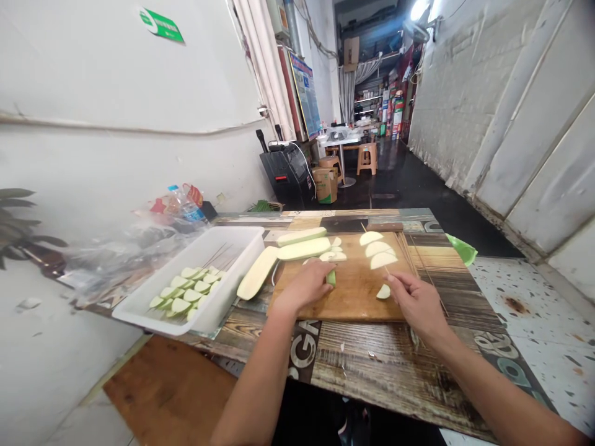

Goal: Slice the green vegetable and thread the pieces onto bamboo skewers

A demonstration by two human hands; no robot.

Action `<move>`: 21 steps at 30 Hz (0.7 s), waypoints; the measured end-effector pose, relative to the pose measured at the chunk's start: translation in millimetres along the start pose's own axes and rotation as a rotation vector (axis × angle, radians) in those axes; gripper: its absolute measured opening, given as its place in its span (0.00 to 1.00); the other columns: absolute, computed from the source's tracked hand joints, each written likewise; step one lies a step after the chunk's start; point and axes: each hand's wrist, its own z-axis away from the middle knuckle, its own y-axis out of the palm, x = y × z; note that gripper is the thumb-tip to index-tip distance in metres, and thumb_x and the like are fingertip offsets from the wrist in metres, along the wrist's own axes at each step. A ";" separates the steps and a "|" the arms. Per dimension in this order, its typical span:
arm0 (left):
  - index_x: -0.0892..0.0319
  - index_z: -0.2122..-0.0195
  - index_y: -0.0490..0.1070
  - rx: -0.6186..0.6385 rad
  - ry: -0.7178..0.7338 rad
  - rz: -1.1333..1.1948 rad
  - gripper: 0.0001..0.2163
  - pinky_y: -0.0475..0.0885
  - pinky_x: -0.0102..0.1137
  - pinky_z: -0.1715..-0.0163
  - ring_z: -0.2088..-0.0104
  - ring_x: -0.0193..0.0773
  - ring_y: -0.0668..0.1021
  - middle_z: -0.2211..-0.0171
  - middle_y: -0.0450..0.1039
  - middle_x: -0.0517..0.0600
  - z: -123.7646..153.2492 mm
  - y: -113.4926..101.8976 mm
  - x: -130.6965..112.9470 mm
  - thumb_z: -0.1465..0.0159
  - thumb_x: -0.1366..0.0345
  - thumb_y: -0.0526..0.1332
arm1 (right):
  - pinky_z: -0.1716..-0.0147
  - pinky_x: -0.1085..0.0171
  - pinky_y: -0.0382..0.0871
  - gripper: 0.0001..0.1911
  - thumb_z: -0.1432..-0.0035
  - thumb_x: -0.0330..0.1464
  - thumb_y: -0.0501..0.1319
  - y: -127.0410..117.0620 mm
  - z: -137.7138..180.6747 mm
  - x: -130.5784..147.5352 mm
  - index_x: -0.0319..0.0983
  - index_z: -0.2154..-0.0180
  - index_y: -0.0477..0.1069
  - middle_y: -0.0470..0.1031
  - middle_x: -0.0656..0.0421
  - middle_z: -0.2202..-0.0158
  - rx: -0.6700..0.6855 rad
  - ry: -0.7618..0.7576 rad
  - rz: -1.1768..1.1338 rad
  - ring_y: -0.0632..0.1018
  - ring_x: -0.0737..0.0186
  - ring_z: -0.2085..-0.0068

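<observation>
My right hand [415,303] pinches the lower end of a thin wooden skewer [363,227]. Three pale half-round zucchini slices [378,249] are threaded on it, over the right part of the wooden cutting board [357,306]. Close to those fingers lies a loose zucchini slice [383,292]. My left hand [307,285], at the board's left side, has its fingers closed on a green-skinned zucchini piece [331,277]. Just beyond it are a few more cut slices [335,253]. Long halved zucchinis [258,272] lie left of the board, some resting at its edge.
At left stands a white plastic tub [186,326] with several skewered slices inside. A knife with a wooden handle [385,227] lies along the board's far edge. Bare skewers [421,266] rest to the right. Clear plastic bags [116,263] and a bottle [188,204] crowd the table's left end.
</observation>
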 end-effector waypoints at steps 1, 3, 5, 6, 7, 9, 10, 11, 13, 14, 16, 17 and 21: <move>0.56 0.52 0.68 0.009 0.018 -0.016 0.17 0.62 0.35 0.50 0.50 0.43 0.67 0.54 0.70 0.52 -0.6 -1.1 -0.7 0.44 0.68 0.58 | 0.80 0.68 0.57 0.19 0.47 0.43 0.56 -1.5 -1.0 -0.2 0.35 0.67 0.75 0.65 0.62 0.83 -0.010 0.000 -0.002 0.64 0.67 0.80; 0.56 0.52 0.68 0.033 0.034 -0.042 0.16 0.62 0.36 0.50 0.50 0.43 0.67 0.53 0.70 0.52 -0.4 -3.3 -2.0 0.43 0.68 0.58 | 0.80 0.68 0.57 0.18 0.48 0.43 0.57 -5.5 -3.9 -1.2 0.35 0.66 0.75 0.65 0.63 0.83 -0.040 -0.002 -0.010 0.64 0.67 0.80; 0.55 0.51 0.67 0.063 0.028 -0.057 0.18 0.62 0.36 0.51 0.50 0.44 0.67 0.53 0.69 0.52 1.6 -5.1 -2.8 0.43 0.68 0.58 | 0.81 0.68 0.56 0.17 0.48 0.42 0.57 -9.5 -7.2 -2.8 0.35 0.66 0.75 0.64 0.64 0.83 -0.065 0.006 -0.041 0.63 0.68 0.81; 0.55 0.49 0.66 0.078 0.021 -0.061 0.19 0.62 0.36 0.51 0.50 0.44 0.67 0.52 0.69 0.52 3.1 -5.6 -2.6 0.43 0.68 0.58 | 0.81 0.69 0.56 0.17 0.48 0.41 0.57 -11.1 -8.6 -3.8 0.35 0.65 0.75 0.63 0.64 0.84 -0.074 0.018 -0.069 0.63 0.69 0.81; 0.55 0.48 0.64 0.087 0.014 -0.060 0.21 0.63 0.35 0.51 0.51 0.44 0.67 0.52 0.68 0.51 4.9 -5.6 -2.1 0.43 0.67 0.58 | 0.82 0.69 0.55 0.17 0.48 0.41 0.58 -12.3 -9.7 -4.7 0.35 0.65 0.75 0.62 0.64 0.84 -0.081 0.031 -0.101 0.62 0.69 0.81; 0.54 0.44 0.59 0.079 0.002 -0.041 0.25 0.63 0.35 0.52 0.50 0.43 0.67 0.51 0.68 0.51 8.7 -4.3 0.1 0.44 0.67 0.58 | 0.83 0.69 0.53 0.17 0.48 0.41 0.58 -13.4 -10.8 -5.6 0.34 0.65 0.74 0.61 0.65 0.84 -0.094 0.048 -0.151 0.61 0.70 0.82; 0.54 0.43 0.57 0.067 -0.002 -0.028 0.27 0.63 0.34 0.52 0.50 0.43 0.67 0.50 0.67 0.51 10.6 -3.0 1.5 0.44 0.66 0.58 | 0.84 0.70 0.53 0.17 0.48 0.41 0.58 -13.4 -10.7 -5.5 0.34 0.65 0.74 0.61 0.65 0.85 -0.098 0.049 -0.161 0.61 0.71 0.83; 0.54 0.42 0.56 0.053 -0.001 -0.015 0.28 0.63 0.35 0.51 0.50 0.43 0.67 0.49 0.67 0.51 12.3 -1.7 2.7 0.45 0.66 0.58 | 0.84 0.70 0.52 0.18 0.48 0.42 0.58 -13.3 -10.4 -5.1 0.34 0.65 0.74 0.61 0.65 0.85 -0.096 0.045 -0.160 0.61 0.71 0.83; 0.54 0.42 0.57 0.044 0.023 0.013 0.27 0.61 0.35 0.48 0.48 0.42 0.66 0.47 0.65 0.51 15.4 0.4 4.2 0.45 0.68 0.57 | 0.84 0.70 0.52 0.18 0.48 0.43 0.58 -12.7 -9.3 -3.6 0.34 0.65 0.74 0.61 0.65 0.85 -0.083 0.029 -0.140 0.61 0.71 0.83; 0.54 0.43 0.58 0.049 0.039 0.026 0.27 0.59 0.34 0.47 0.47 0.41 0.66 0.46 0.64 0.51 16.7 0.7 4.2 0.45 0.70 0.56 | 0.84 0.70 0.53 0.19 0.48 0.43 0.58 -12.5 -8.9 -2.9 0.34 0.65 0.75 0.61 0.65 0.84 -0.074 0.021 -0.128 0.61 0.71 0.83; 0.55 0.44 0.60 0.071 0.063 0.043 0.27 0.58 0.33 0.45 0.46 0.40 0.65 0.45 0.63 0.50 18.8 -0.8 3.7 0.46 0.72 0.56 | 0.83 0.69 0.53 0.19 0.48 0.44 0.57 -12.3 -8.6 -2.2 0.34 0.65 0.75 0.61 0.65 0.84 -0.058 0.008 -0.108 0.61 0.70 0.82; 0.55 0.44 0.61 0.076 0.069 0.049 0.26 0.58 0.34 0.45 0.46 0.40 0.66 0.45 0.64 0.50 19.5 -2.5 3.7 0.47 0.72 0.56 | 0.83 0.69 0.54 0.19 0.47 0.44 0.57 -12.4 -8.7 -2.3 0.34 0.64 0.75 0.62 0.65 0.84 -0.057 0.006 -0.103 0.61 0.70 0.82; 0.54 0.48 0.66 -0.065 0.031 0.068 0.21 0.62 0.34 0.49 0.50 0.42 0.69 0.49 0.69 0.49 14.0 -10.7 12.9 0.45 0.66 0.58 | 0.83 0.69 0.53 0.19 0.47 0.43 0.57 -13.4 -9.6 -3.2 0.35 0.64 0.75 0.62 0.65 0.84 -0.073 0.019 -0.098 0.61 0.71 0.83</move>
